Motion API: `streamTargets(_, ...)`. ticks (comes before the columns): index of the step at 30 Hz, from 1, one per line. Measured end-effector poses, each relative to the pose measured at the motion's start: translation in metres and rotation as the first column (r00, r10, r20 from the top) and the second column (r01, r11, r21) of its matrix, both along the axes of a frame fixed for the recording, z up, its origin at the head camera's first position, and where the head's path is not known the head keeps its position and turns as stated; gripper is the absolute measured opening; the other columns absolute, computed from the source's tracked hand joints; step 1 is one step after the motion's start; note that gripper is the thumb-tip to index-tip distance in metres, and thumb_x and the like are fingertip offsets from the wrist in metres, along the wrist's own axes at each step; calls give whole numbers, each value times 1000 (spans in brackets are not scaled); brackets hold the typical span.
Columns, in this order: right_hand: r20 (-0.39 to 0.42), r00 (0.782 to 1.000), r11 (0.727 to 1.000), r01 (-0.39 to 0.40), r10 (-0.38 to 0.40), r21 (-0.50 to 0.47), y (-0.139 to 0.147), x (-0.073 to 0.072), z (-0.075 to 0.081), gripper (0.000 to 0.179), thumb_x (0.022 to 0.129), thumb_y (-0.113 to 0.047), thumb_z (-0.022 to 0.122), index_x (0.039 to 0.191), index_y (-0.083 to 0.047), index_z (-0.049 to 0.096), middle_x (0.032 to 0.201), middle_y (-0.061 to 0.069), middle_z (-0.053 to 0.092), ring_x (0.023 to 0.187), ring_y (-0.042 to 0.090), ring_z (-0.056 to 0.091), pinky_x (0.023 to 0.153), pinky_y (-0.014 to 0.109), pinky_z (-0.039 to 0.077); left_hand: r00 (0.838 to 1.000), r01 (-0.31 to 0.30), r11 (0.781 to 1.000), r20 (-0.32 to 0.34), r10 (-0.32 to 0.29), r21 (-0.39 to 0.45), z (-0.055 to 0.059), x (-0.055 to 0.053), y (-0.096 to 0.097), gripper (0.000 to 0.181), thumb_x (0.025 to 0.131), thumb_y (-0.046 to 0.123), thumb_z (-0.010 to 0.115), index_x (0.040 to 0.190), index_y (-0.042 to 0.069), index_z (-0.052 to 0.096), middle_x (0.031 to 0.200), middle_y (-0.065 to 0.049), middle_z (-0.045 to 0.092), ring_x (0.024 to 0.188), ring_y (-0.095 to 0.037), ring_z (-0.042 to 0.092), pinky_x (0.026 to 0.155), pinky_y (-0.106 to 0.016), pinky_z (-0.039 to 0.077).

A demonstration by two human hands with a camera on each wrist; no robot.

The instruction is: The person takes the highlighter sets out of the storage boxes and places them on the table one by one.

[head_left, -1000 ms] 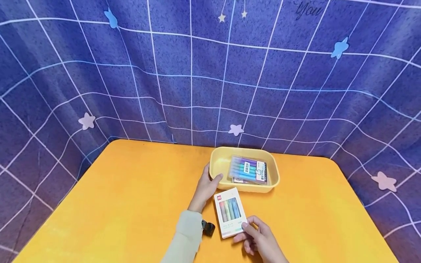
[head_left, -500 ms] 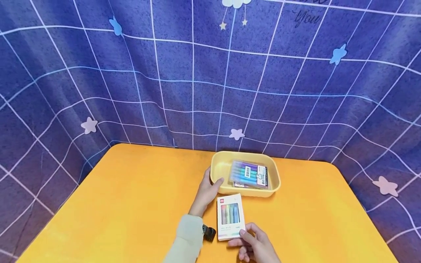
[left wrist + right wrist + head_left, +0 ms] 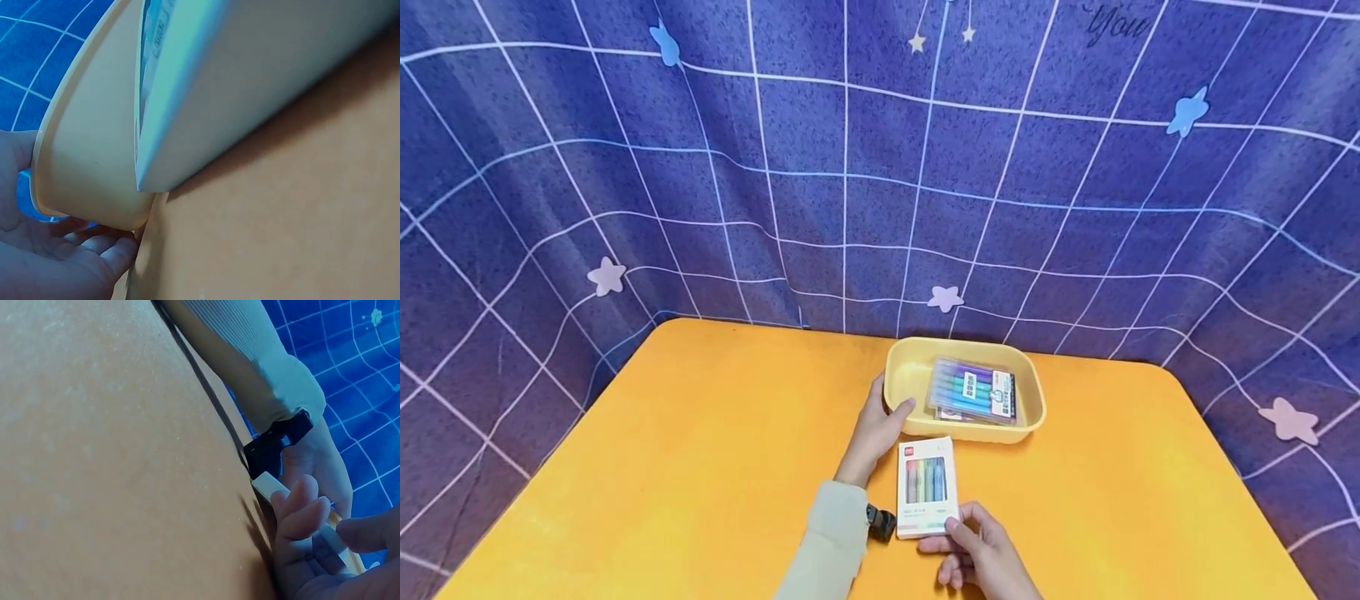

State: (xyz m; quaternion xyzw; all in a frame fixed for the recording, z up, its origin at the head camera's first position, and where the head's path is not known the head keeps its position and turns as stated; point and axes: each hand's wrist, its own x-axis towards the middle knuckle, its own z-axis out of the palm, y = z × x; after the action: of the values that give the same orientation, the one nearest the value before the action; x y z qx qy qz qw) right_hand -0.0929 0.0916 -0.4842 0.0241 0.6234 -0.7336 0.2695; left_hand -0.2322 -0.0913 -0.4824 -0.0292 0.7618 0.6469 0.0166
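Note:
My left hand (image 3: pixel 874 429) grips the left end of a pale yellow plastic basket (image 3: pixel 904 371), its thumb over the rim and the fingers underneath in the left wrist view. Inside the basket's right part lies a clear pack of blue-to-purple pens (image 3: pixel 966 390) on top of another flat pack, mostly hidden. In front stands or leans a white box (image 3: pixel 927 518) with a window showing several coloured sticks, perhaps highlighters. My right hand (image 3: pixel 985 554) pinches this box at its lower right corner, thumb on the front face. The box's top is close to the basket's front wall.
A yellow-orange tabletop (image 3: pixel 722 433) spreads under everything. Behind it hangs a blue curtain (image 3: pixel 775 208) with white grid lines and stars. A black camera (image 3: pixel 881 523) is strapped on the left wrist, close to the box's left edge.
The white box has turned from a slant to nearly straight, its lower end swinging left with my right hand. My left hand keeps its grip on the basket. The head view shifts slightly.

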Motion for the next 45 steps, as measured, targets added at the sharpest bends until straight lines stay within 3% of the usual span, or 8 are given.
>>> streamTargets(11, 3, 1000, 1000, 30, -30, -9, 0, -2, -4, 17, 109, -22, 40, 108, -5, 37, 100, 6, 79, 61, 7, 65, 58, 20, 50, 1000, 25, 1000, -12, -25, 10, 2, 1, 1, 72, 100, 26, 61, 161, 18, 23, 161, -14, 39, 148, -34, 39, 122, -56, 30)
streamTargets(17, 1, 1000, 1000, 4, -4, -8, 2, -3, -4, 17, 109, -22, 39, 107, -5, 38, 95, 4, 78, 61, 7, 63, 57, 20, 50, 1000, 18, 1000, -9, -18, 8, 3, 1, 3, 71, 100, 26, 60, 160, 17, 24, 161, -15, 38, 148, -34, 38, 122, -56, 29)
streamTargets(23, -9, 1000, 998, -26, 27, 57, 4, -6, 0, 15, 108, -20, 40, 107, -5, 40, 75, -1, 67, 57, 8, 56, 55, 21, 48, 1000, 17, 1000, -6, -17, 10, 6, 0, 3, 71, 100, 26, 60, 160, 17, 24, 162, -15, 38, 149, -34, 37, 123, -56, 28)
streamTargets(28, -29, 998, 982, -58, 64, 182, 8, -7, 5, 19, 107, -21, 45, 107, -2, 44, 67, -1, 60, 49, 8, 49, 47, 21, 40, 1000, 28, 999, -9, -28, 22, 4, 1, 2, 72, 100, 25, 60, 161, 16, 23, 161, -15, 38, 148, -34, 39, 123, -55, 28)
streamTargets(35, -30, 995, 959, -88, 100, 268, 14, -5, 7, 20, 107, -19, 42, 110, 0, 46, 67, 1, 59, 47, 10, 49, 44, 22, 38, 999, 48, 998, -22, -47, 35, 2, 2, -1, 72, 101, 25, 60, 161, 16, 22, 163, -15, 36, 149, -35, 36, 122, -55, 29)
streamTargets(41, -80, 990, 942, -81, 112, 326, 14, -4, 4, 19, 106, -21, 45, 107, -1, 45, 67, 2, 59, 46, 10, 49, 43, 22, 38, 997, 68, 997, -32, -66, 47, 0, 1, -3, 72, 101, 25, 59, 161, 16, 21, 163, -15, 34, 149, -35, 36, 123, -56, 29)
streamTargets(45, -85, 991, 943, -74, 107, 325, 12, -3, 5, 18, 105, -19, 47, 107, -2, 40, 67, 2, 60, 46, 10, 50, 44, 21, 38, 996, 78, 995, -36, -76, 60, -1, -2, -5, 72, 102, 24, 58, 161, 15, 20, 164, -15, 32, 151, -34, 35, 124, -55, 27)
